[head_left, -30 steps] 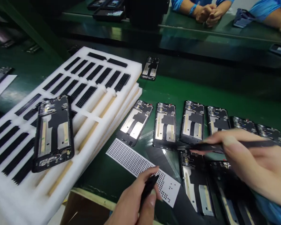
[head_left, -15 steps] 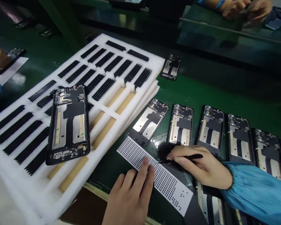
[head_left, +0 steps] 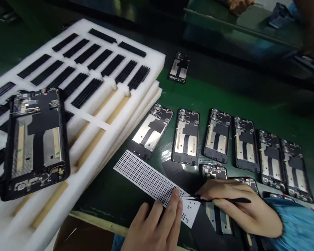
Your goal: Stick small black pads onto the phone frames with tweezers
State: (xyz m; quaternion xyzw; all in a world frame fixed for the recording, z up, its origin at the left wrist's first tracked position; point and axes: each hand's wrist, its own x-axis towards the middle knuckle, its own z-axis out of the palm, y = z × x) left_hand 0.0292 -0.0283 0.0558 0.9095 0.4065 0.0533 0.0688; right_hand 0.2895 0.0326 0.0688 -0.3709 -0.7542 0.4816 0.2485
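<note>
A long white sheet dotted with rows of small black dots (head_left: 153, 181) is lying flat on the green surface at lower centre of the frame, running diagonally toward lower right. Slim black tweezers (head_left: 219, 200) are lying nearly level, their tip touching the sheet's lower right end.

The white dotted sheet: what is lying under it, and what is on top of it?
The white dotted sheet lies on the green table. The left hand presses its near end with fingertips; the right hand holds black tweezers there. Anything beneath is covered.
</note>
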